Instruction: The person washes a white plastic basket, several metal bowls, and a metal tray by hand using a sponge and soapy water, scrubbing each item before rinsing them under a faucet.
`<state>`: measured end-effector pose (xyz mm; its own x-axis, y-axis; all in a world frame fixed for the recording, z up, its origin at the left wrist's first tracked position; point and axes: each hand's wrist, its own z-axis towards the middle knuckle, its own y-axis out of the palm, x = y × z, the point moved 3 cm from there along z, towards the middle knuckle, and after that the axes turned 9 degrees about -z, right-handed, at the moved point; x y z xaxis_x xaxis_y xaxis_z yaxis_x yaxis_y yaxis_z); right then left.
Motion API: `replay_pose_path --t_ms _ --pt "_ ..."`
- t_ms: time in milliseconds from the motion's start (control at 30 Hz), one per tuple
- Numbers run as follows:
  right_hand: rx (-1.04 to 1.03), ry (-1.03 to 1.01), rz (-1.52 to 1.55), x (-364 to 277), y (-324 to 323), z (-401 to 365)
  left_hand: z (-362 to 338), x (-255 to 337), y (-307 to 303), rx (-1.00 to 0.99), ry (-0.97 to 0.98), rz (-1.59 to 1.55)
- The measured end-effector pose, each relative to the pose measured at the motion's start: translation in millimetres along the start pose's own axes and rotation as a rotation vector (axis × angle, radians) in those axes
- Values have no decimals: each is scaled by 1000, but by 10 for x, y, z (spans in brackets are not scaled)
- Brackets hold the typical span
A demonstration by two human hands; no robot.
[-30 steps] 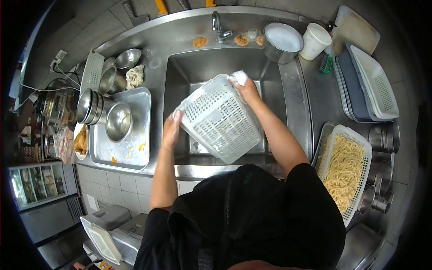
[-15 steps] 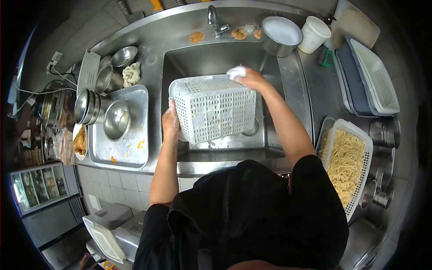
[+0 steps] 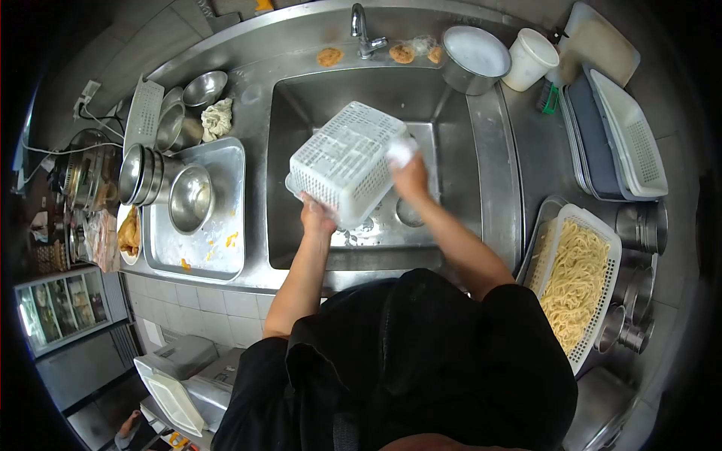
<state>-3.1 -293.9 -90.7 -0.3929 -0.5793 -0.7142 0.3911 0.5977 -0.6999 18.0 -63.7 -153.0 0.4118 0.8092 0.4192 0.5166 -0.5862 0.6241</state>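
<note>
A white perforated plastic basket (image 3: 350, 154) is held tilted over the steel sink (image 3: 451, 150), its base facing up. At its lower left corner, my left hand (image 3: 319, 216) grips the rim. My right hand (image 3: 410, 174) is closed on a white cloth or sponge (image 3: 401, 151), blurred by motion, beside the basket's right side. Suds spot the basket's surface. Some wet patches show on the sink floor under it.
Behind the sink are a faucet (image 3: 361, 34), a pot of whitish liquid (image 3: 476, 56) and a white bucket (image 3: 531, 59). To the left, metal bowls (image 3: 191, 198) sit on a tray (image 3: 233, 173). A noodle basket (image 3: 577, 282) is at right.
The basket has turned and tilted so its base shows more. My left hand has shifted right and down along with it. My right hand, with the white cloth or sponge, has moved lower.
</note>
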Motion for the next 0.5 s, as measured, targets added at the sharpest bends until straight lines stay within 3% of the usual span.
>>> replay_pose_path --t_ms 33,100,233,300,367,400,433,500 --pt "1 -157 -32 -176 85 -226 14 -11 94 3 2 -6" --pt "109 -744 -64 -511 73 -430 -3 52 323 37 109 9" --pt "81 -976 -103 -833 16 -255 -231 205 491 -72 218 275" --pt "-190 -47 -55 -397 290 217 -461 227 644 -57 293 476" --pt "-190 121 120 -61 330 587 -687 291 769 -61 275 828" --pt "-230 211 189 178 404 663 -561 292 730 -189 472 1087" --pt "-268 305 254 388 480 728 -835 346 981 -253 447 1206" --pt "-253 372 434 596 474 644 -672 280 1029 -429 567 1486"
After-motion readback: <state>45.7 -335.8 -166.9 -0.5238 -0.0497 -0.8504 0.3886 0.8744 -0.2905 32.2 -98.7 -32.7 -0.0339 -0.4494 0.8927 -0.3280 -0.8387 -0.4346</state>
